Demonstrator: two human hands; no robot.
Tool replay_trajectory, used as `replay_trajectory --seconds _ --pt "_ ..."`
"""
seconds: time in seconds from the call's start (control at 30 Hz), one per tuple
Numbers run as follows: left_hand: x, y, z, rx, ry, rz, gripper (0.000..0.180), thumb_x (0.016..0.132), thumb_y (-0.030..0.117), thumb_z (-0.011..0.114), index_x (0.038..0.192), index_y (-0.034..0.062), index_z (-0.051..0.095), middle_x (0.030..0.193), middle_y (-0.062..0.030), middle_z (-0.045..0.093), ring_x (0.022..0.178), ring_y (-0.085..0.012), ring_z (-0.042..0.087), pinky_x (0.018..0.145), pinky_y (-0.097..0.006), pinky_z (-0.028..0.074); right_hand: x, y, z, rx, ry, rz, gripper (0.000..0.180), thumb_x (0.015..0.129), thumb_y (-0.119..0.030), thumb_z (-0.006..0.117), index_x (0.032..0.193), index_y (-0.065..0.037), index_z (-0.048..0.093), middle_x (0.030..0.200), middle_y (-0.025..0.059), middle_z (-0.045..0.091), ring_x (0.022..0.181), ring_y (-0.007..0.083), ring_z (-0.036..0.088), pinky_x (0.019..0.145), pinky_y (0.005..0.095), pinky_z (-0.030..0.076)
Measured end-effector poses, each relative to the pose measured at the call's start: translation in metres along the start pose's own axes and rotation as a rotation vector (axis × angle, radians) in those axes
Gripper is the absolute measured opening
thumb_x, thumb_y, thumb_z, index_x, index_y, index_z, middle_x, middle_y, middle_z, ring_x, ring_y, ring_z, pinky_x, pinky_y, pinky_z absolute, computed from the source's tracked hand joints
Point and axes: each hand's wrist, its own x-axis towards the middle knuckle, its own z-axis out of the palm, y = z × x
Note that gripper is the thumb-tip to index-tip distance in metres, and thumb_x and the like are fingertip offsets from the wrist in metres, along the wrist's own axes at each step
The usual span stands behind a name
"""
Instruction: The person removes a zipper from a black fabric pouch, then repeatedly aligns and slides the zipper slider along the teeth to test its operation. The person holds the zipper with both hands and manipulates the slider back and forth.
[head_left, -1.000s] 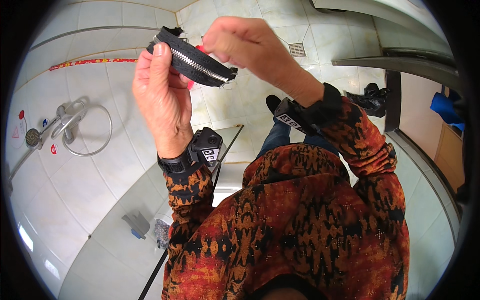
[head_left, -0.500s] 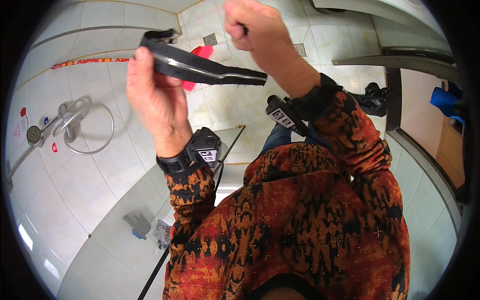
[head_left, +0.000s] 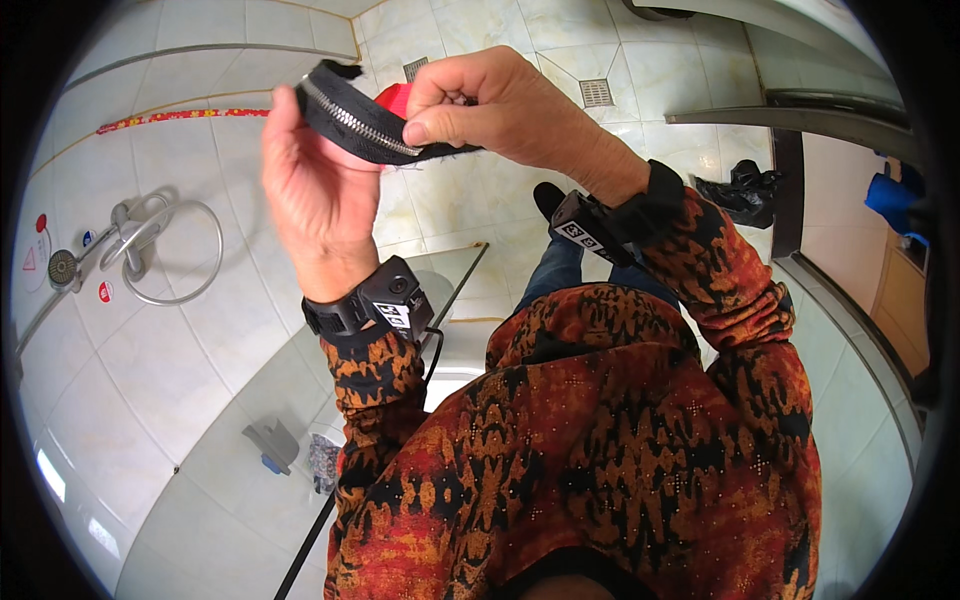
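Observation:
A black zipper strip (head_left: 362, 134) with silver metal teeth is stretched between my two hands at the top centre. At its left end, my left hand (head_left: 320, 200) holds it, thumb at the edge and the other fingers behind the cloth. My right hand (head_left: 490, 110) pinches the strip nearer its right end, thumb on top beside the teeth. Loose threads hang from the lower edge. The curled left tip of the strip sticks up above my left thumb. What lies inside my right fist is hidden.
Behind the strip, a red thing (head_left: 395, 98) is partly hidden on the tiled floor. A shower head (head_left: 63, 268) with a looped hose hangs on the left wall. A black plastic bag (head_left: 750, 195) lies at the right near the doorway. A floor drain (head_left: 597, 93) is farther ahead.
My right hand has come down and left from above and taken hold of the zipper strip. The strip has tilted, and its metal teeth now face up more plainly.

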Motion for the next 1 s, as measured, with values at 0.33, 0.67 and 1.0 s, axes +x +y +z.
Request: replay_trajectory --seconds 0.33,0.67,1.0 --pt "0.001 -0.004 0.0 0.219 0.158 0.398 0.02 0.089 0.02 0.049 0.087 0.0006 0.054 0.077 -0.008 0.058 0.061 -0.0135 0.053 0.057 -0.03 0.054 0.0 0.019 -0.012 0.556 0.565 0.21 0.007 0.074 -0.009 0.059 0.073 -0.003 0.061 0.056 -0.0028 0.047 0.047 0.0046 0.04 0.042 0.0176 0.029" --pt "-0.004 -0.014 0.008 0.451 0.218 0.436 0.028 0.09 0.023 0.046 0.089 -0.0049 0.048 0.081 -0.0147 0.058 0.066 -0.0203 0.06 0.06 -0.031 0.054 0.012 -0.004 0.027 -0.087 0.388 -0.223 0.006 0.078 -0.009 0.06 0.08 -0.003 0.06 0.062 -0.0029 0.053 0.051 0.0019 0.042 0.044 0.0172 0.032" --pt "-0.008 -0.022 0.012 0.588 0.293 0.482 0.027 0.088 0.021 0.049 0.083 -0.0057 0.049 0.073 -0.0159 0.059 0.06 -0.0212 0.06 0.058 -0.028 0.053 0.024 0.0 0.031 -0.496 0.496 -0.4 0.008 0.072 -0.005 0.056 0.065 -0.004 0.052 0.053 0.0046 0.057 0.046 0.0149 0.054 0.043 0.0283 0.04"
